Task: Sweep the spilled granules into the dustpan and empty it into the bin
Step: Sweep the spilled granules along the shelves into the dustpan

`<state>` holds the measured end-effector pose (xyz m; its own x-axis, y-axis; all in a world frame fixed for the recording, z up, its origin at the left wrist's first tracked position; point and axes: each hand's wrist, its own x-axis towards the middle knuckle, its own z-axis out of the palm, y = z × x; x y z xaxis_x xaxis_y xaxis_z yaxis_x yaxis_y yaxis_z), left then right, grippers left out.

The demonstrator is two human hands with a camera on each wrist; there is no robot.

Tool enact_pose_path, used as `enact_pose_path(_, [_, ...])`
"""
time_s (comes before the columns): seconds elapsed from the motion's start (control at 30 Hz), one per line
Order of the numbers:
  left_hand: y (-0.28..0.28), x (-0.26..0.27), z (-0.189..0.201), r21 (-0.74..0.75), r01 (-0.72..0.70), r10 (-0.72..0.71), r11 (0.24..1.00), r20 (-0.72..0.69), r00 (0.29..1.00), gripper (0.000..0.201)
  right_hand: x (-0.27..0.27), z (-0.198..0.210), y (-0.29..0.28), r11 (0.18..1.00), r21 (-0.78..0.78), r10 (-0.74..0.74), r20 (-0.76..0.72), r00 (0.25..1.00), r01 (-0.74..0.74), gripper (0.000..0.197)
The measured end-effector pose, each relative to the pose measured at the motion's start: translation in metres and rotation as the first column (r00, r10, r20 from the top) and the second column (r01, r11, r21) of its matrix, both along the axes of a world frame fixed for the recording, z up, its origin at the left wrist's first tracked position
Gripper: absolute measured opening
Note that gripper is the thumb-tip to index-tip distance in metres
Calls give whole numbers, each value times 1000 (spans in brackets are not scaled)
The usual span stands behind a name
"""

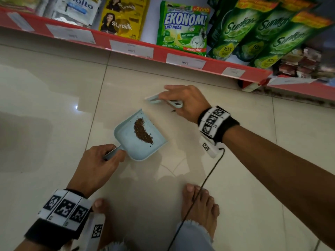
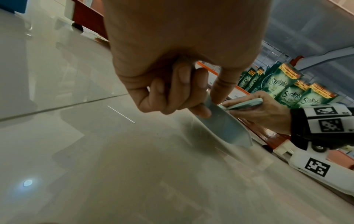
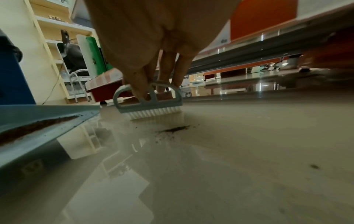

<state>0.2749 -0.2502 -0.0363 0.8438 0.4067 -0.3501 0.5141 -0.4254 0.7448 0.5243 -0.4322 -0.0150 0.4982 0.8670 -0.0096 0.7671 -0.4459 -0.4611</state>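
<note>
While most of the brown granules (image 1: pixel 143 131) already lie in a curved heap inside the pale blue dustpan (image 1: pixel 126 142), the sweeping isn't finished: a small dark leftover patch (image 3: pixel 175 129) sits on the glossy floor tiles (image 1: pixel 54 105), just off the pan's open lip and right in front of the bristles. The left hand (image 1: pixel 98 163) has its fingers curled round the dustpan's handle, thumb pressing on top, and the pan looks tipped, its lip raised slightly off the floor in the right wrist view. The right hand (image 1: pixel 183 102) pinches the arched handle of the small brush (image 3: pixel 148 103) with its fingertips, bristles down on the tile beyond the patch. So we're in the last sweep, I'd say. Next move wants the pan's lip laid flat against the floor near that patch, then a short, light stroke towards it; too brisk and the grains may scatter under the red shelf (image 1: pixel 181 60). No bin can be picked out with certainty here.
</note>
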Motion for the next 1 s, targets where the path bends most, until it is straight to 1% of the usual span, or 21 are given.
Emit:
enact_pose_path(0.07, [0, -3, 0, 1, -9, 9, 1000, -5, 1000, 42, 0, 1, 6, 988, -130, 77, -38, 996, -82, 44])
enact_pose_path(0.13, [1, -5, -1, -7, -25, 24, 1000, -11, 1000, 41, 2, 5, -4, 964, -212, 153, -62, 986, -162, 47])
enact_pose_path(0.2, [0, -4, -3, -20, -39, 39, 999, -13, 999, 43, 6, 9, -26, 958, -223, 168, -77, 983, -181, 46])
enact_pose_path(0.27, [-1, -2, -6, -17, -46, 46, 999, -17, 999, 45, 9, 12, -49, 966, -211, 139, -66, 988, -150, 45])
enact_pose_path(0.33, [-5, 5, -8, -21, -34, 33, 999, -25, 999, 50, 7, 12, -67, 986, -139, 85, -67, 994, -93, 38])
enact_pose_path(0.4, [-11, 12, -10, -35, -19, 18, 999, -29, 999, 56, 3, 9, -74, 999, 12, -31, -95, 995, 32, 28])
enact_pose_path(0.47, [-17, 20, -10, -20, 0, 0, 1000, -37, 999, 59, 0, 7, -73, 964, 174, -181, -117, 976, 199, 23])
enact_pose_path(0.5, [-18, 23, -11, -11, 4, -5, 1000, -43, 999, 60, -1, 6, -71, 936, 242, -240, -96, 966, 256, 22])
enact_pose_path(0.57, [-24, 31, -12, -1, 36, -36, 999, -63, 997, 62, 0, 8, -70, 888, 319, -348, -3, 938, 331, 21])
enact_pose_path(0.6, [-24, 32, -12, 10, 35, -34, 999, -75, 997, 63, 1, 10, -65, 877, 324, -383, 28, 923, 354, 22])
enact_pose_path(0.63, [-25, 33, -11, 18, 31, -29, 999, -83, 996, 64, 1, 11, -63, 877, 300, -407, 53, 912, 375, 23])
enact_pose_path(0.73, [-30, 40, -10, 13, 41, -39, 999, -94, 995, 67, 1, 15, -62, 890, 120, -453, 143, 880, 439, 23])
enact_pose_path(0.83, [-33, 46, -8, 12, 57, -55, 998, -120, 991, 61, -9, 13, -59, 900, -56, -403, 270, 875, 432, 18])
enact_pose_path(0.9, [-35, 50, -6, 29, 72, -68, 997, -136, 988, 53, -20, 8, -56, 905, -125, -365, 263, 893, 406, 21])
enact_pose_path(1.0, [-38, 56, -4, 7, 71, -69, 997, -148, 987, 49, -39, 3, -55, 929, -137, -311, 213, 926, 343, 22])
